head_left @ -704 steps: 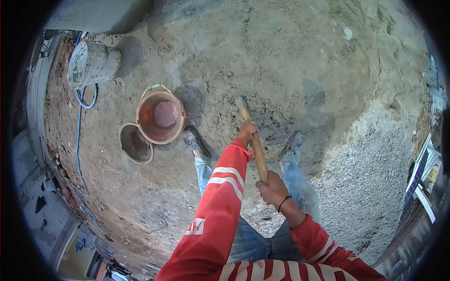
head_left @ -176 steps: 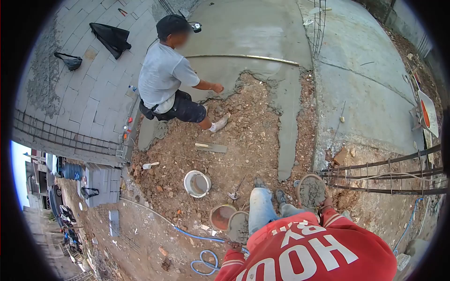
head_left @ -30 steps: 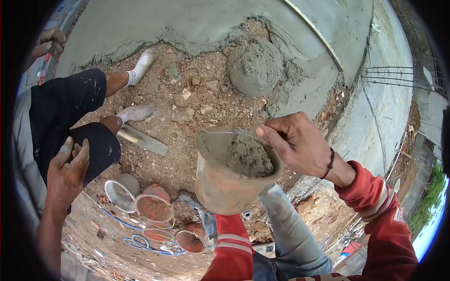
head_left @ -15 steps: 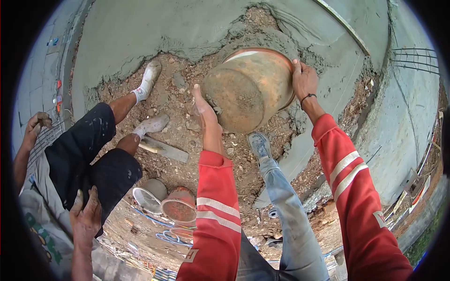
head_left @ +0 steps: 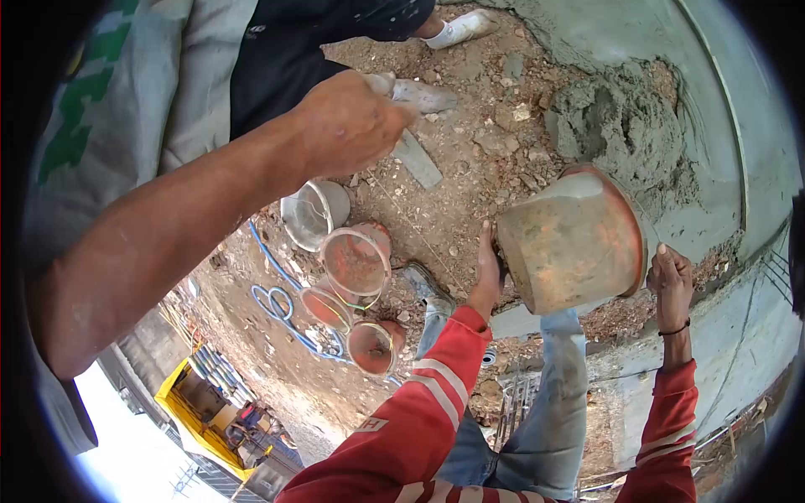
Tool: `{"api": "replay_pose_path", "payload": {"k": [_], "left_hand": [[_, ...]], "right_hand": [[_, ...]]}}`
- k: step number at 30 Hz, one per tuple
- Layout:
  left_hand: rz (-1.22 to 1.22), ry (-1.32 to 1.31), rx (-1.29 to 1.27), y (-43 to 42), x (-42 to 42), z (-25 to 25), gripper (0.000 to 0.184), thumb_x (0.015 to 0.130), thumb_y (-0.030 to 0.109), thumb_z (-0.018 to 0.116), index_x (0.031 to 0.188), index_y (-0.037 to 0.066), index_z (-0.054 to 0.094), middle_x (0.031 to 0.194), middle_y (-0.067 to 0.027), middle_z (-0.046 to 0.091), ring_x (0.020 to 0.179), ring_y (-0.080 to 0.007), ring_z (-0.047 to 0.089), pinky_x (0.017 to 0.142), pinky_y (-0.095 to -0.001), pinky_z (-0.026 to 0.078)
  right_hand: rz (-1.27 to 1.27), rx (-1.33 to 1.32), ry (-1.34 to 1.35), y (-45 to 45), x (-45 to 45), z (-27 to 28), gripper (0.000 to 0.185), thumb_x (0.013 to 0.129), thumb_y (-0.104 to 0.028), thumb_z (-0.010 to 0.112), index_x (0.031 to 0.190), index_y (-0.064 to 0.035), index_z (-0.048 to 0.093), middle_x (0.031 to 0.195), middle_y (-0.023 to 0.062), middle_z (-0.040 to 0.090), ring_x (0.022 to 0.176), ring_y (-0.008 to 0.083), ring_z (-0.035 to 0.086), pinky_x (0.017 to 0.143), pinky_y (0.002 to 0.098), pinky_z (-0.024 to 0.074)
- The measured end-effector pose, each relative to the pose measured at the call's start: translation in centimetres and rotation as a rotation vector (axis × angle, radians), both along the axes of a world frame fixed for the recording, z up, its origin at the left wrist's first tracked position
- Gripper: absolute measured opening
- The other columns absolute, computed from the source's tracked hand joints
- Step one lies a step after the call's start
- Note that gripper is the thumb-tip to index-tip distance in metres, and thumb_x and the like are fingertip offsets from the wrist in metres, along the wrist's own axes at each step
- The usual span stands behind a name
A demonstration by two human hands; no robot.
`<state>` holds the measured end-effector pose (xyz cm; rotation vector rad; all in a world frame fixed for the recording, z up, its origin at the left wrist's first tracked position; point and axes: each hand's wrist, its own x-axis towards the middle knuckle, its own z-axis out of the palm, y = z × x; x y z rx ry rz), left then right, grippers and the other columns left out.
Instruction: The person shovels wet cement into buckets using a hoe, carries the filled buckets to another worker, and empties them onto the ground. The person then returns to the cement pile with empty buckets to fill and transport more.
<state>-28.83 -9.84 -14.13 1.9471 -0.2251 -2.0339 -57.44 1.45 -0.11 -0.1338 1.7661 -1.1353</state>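
Bucket (head_left: pixel 574 239) tipped over, on the wearer's side of the concrete heap (head_left: pixel 620 138)

It lies crosswise there, its base toward the left hand (head_left: pixel 488 268) and its mouth turned toward the right hand (head_left: pixel 671 272); whether it touches the heap cannot be told. The left hand is spread, fingers straight along the base. The right has its fingers curled by the rim; whether they pinch it or sit just beside it is too fine to make out.

The step in hand looks like steering a tipped bucket, and a hand at each end suits that: the base hand should set the tilt while the rim hand guides the aim. Keeping the mouth low and near the heap would probably limit splashing, and a smooth lift from the base should beat a jerk at the rim. Loose rubble (head_left: pixel 503 142) left of the heap calls for steady footing.

The bucket's inside faces away, so any load is hidden. Well left of the heap, a co-worker's forearm (head_left: pixel 193 226) crosses the view; the co-worker's hand (head_left: pixel 356 121) covers part of a flat tool (head_left: pixel 417 159), and whether it holds anything is unclear. That person's upper body is cut off.
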Motion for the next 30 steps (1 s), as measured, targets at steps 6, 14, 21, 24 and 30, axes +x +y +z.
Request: {"api": "replay_pose_path", "payload": {"k": [6,14,21,24,30], "left_hand": [[-0.068,-0.356,-0.087,9.7,26.3,-4.2,0.053,0.086,0.045,0.063,0.113,0.000,0.061,0.094,-0.0075,0.064,0.073,-0.0151,0.059,0.059,-0.0293,0.049],[0.233,-0.362,0.186,7.7,50.9,-2.8,0.045,0.085,0.036,0.066,0.119,0.011,0.051,0.111,-0.0092,0.055,0.095,-0.0255,0.058,0.080,-0.0433,0.052],[0.463,-0.053,0.161,3.8,55.5,-14.1,0.063,0.083,0.039,0.068,0.133,0.015,0.038,0.127,-0.0153,0.047,0.108,-0.0323,0.054,0.091,-0.0458,0.048],[0.701,-0.367,0.023,2.6,51.3,-14.7,0.054,0.078,0.017,0.074,0.116,0.013,0.037,0.114,-0.0124,0.049,0.097,-0.0281,0.056,0.083,-0.0431,0.048],[0.939,-0.740,-0.076,3.4,47.9,-15.7,0.051,0.076,0.011,0.076,0.109,0.008,0.038,0.110,-0.0119,0.049,0.091,-0.0213,0.054,0.066,-0.0404,0.046]], "right_hand": [[0.418,0.090,-0.169,-6.8,18.4,1.7,0.039,0.093,-0.025,0.061,0.061,-0.0076,0.047,0.055,-0.0056,0.042,0.048,0.0024,0.036,0.044,0.0223,0.0271],[0.646,0.091,0.657,-4.9,35.7,-14.5,0.013,0.070,-0.007,0.067,0.081,-0.0066,0.061,0.068,0.0105,0.055,0.062,0.0269,0.056,0.062,0.0364,0.0468],[0.897,0.451,1.299,-7.5,30.9,-21.4,0.057,0.071,-0.008,0.063,0.126,-0.0126,0.049,0.122,0.0148,0.048,0.115,0.0368,0.048,0.092,0.0463,0.0435],[1.189,0.045,0.832,-10.3,27.3,-23.2,0.043,0.074,0.002,0.054,0.113,-0.0150,0.060,0.114,0.0149,0.053,0.110,0.0372,0.051,0.093,0.0414,0.0438],[1.803,0.578,1.468,-13.5,33.7,-21.8,0.034,0.082,-0.011,0.057,0.114,-0.0213,0.062,0.135,0.0171,0.042,0.127,0.0374,0.038,0.101,0.0547,0.0326]]}}
